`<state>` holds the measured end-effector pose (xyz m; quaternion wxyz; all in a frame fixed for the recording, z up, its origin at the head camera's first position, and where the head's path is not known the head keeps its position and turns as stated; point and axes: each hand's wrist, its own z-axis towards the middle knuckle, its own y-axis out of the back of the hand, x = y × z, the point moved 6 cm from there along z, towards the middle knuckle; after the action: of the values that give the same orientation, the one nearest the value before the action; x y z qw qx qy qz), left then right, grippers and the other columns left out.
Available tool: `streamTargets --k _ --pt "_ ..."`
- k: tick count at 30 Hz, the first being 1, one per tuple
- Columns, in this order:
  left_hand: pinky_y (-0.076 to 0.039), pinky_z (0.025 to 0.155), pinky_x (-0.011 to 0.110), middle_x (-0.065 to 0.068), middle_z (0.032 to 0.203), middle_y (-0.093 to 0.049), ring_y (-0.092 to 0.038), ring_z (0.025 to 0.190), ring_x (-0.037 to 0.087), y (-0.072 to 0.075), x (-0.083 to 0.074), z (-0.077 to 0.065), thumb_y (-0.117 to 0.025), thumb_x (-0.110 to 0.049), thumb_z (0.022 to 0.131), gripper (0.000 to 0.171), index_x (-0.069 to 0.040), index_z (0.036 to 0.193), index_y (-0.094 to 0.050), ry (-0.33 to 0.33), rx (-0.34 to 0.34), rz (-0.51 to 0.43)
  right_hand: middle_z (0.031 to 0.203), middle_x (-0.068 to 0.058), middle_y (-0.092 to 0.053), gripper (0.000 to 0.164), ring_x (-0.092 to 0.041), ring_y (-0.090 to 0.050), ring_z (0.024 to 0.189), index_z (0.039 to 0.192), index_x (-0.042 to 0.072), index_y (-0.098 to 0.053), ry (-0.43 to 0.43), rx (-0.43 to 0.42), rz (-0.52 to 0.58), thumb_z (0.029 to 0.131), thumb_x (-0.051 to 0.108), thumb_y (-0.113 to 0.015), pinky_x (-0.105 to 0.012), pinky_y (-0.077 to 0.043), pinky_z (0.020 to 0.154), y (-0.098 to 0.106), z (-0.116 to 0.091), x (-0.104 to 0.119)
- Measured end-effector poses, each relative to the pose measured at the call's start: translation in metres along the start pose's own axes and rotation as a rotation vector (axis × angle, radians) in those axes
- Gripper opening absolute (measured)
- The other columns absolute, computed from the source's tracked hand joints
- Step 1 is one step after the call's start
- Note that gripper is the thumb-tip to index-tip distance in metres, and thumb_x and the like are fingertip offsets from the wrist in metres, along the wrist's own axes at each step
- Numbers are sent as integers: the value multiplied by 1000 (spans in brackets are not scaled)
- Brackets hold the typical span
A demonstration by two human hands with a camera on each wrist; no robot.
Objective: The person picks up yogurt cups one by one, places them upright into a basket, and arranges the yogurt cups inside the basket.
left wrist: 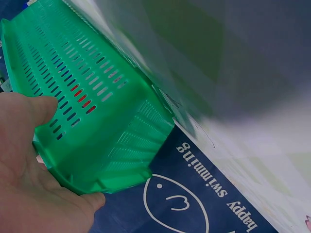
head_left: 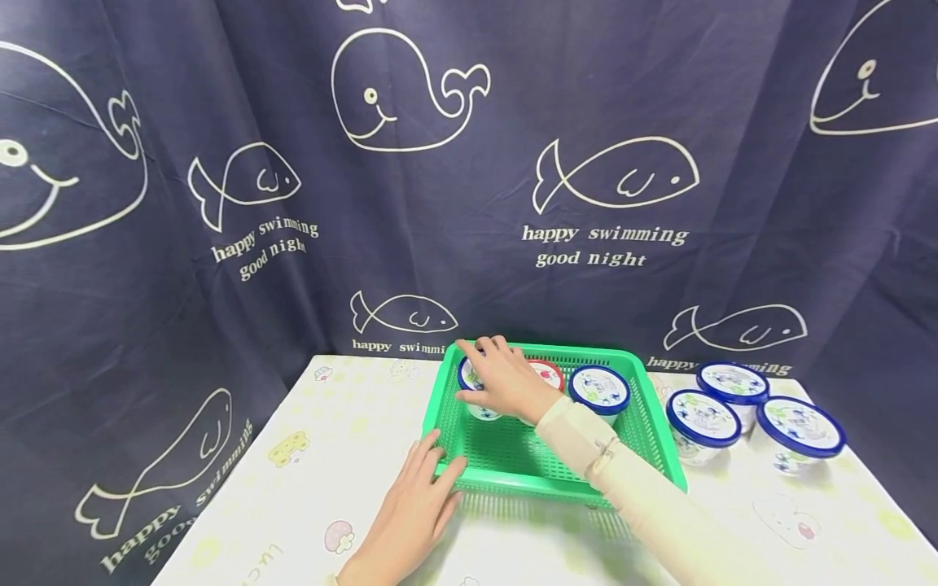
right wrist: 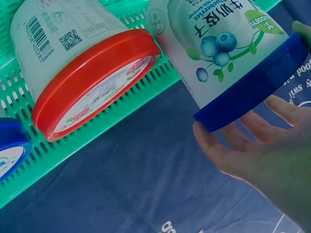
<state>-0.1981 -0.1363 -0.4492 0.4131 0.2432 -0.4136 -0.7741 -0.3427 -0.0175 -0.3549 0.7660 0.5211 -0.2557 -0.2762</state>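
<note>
A green basket (head_left: 506, 480) with slotted walls stands on the table. My left hand (head_left: 410, 505) grips its front left corner, thumb (left wrist: 44, 109) against the outer wall and fingers over the rim. Inside the basket, at the left, is a tub (right wrist: 228, 53) with a blue lid and blueberries printed on its side. My right hand (head_left: 509, 381) holds this tub by its lid, with fingers spread round the lid's edge. Beside it sits a red-lidded tub (right wrist: 97, 85). Farther right in the basket is another blue-lidded tub (head_left: 599, 387).
Outside the basket, on the right side of the table, three more blue-lidded tubs (head_left: 705, 417) stand close together. A dark blue curtain (head_left: 469, 212) with white whale and fish drawings hangs behind the table. The tablecloth (head_left: 293, 505) is pale with small printed pictures.
</note>
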Motion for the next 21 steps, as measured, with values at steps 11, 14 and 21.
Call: streamTargets --k 11,14,21 --pt "-37 113 52 14 126 -56 -32 145 36 1 0 1 -72 -26 92 44 -18 133 -57 7 -1 -3 134 -16 -53 73 -34 -47 122 144 11 -50 -18 34 -5 87 51 -72 -54 -48 93 -10 10 -3" --pt "-36 114 52 13 126 -56 -31 145 36 1 0 1 -72 -26 92 44 -18 133 -57 7 2 -3 133 -16 -53 72 -35 -47 122 143 11 -50 -24 44 -8 88 52 -72 -55 -48 93 -13 11 -5" --pt "-37 114 52 13 126 -56 -31 145 35 0 0 0 -71 -27 93 44 -19 134 -56 5 10 2 133 -15 -53 71 -35 -47 122 143 12 -51 -40 66 -20 88 53 -71 -55 -48 92 -20 15 -7"
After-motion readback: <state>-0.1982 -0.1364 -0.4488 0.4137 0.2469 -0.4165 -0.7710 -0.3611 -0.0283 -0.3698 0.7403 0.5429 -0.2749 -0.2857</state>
